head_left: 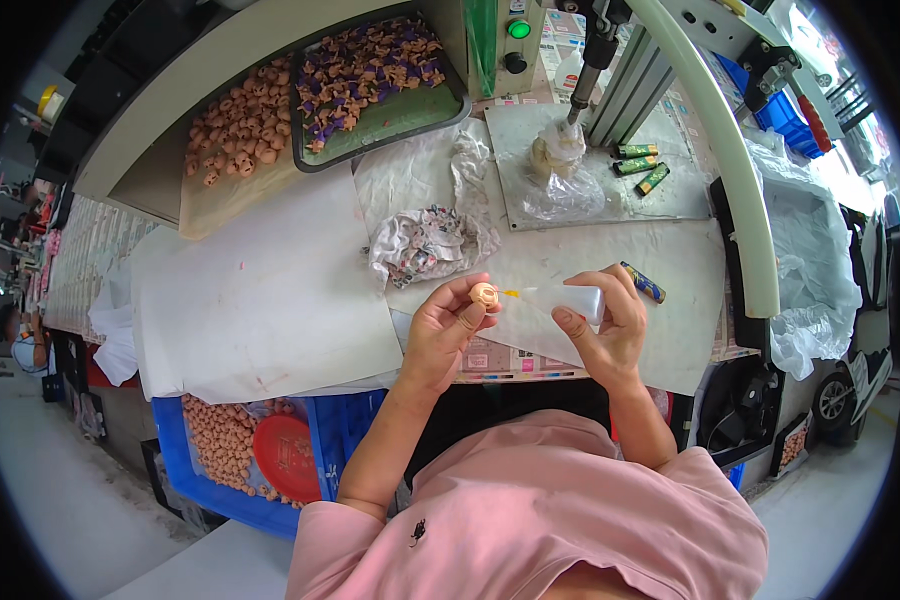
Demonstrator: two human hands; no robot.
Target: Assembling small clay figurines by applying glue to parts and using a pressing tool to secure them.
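A small skin-coloured doll head [484, 294] is pinched in the fingers of my left hand [436, 340], its hollow, open side partly showing. My right hand [615, 330] grips a white squeeze bottle [575, 300], tilted on its side. The bottle's thin yellow nozzle [511, 293] points left at the doll head, its tip at or very near the head; I cannot tell whether they touch. Both hands are above the paper-covered table [270, 310]. Just past my right hand lies a dark printed tube [644, 283].
Behind my hands is a crumpled patterned cloth [425, 245]. A black tray [390, 130] of small figure parts stands beside piled doll heads [240, 125]. A metal plate [620, 205] sits under a press; green tubes [637, 165] lie there. A blue bin [240, 510] holds heads and a red bowl [286, 458].
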